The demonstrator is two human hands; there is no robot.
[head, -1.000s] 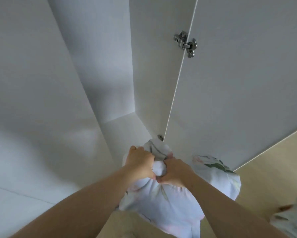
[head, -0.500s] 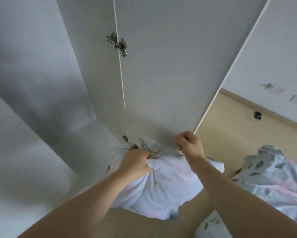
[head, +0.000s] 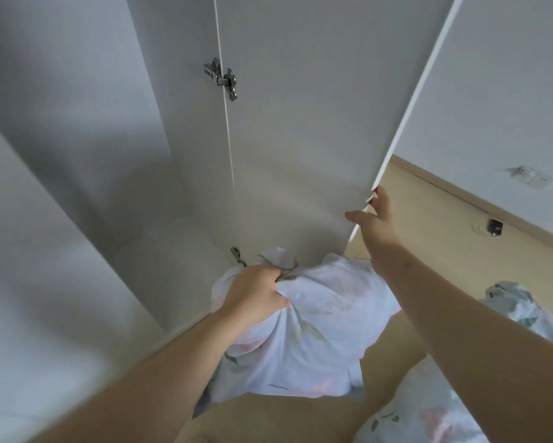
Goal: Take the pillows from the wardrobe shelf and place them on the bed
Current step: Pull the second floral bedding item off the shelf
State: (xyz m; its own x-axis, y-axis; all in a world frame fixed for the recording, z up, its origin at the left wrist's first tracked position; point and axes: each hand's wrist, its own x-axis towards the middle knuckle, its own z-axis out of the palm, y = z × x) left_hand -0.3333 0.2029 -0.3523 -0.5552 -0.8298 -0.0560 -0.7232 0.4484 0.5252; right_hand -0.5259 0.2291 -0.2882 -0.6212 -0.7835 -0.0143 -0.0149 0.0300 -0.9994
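Gripping floral pillow (head: pixel 304 334) by bunched fabric, left hand (head: pixel 256 298) fisted tight, pillow hanging beside wardrobe door (head: pixel 300 129). Right hand (head: pixel 376 215) splayed on door edge, holding nothing. Likely slipping from one-handed fabric grip, or snagging lower hinge (head: pixel 237 254).

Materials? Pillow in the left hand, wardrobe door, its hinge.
Pillow: soft woven fabric cover, matte, floral print; it bunches under the left hand.
Wardrobe door: smooth white board, probably laminate, flat and matte.
Hinge: shiny silver metal.
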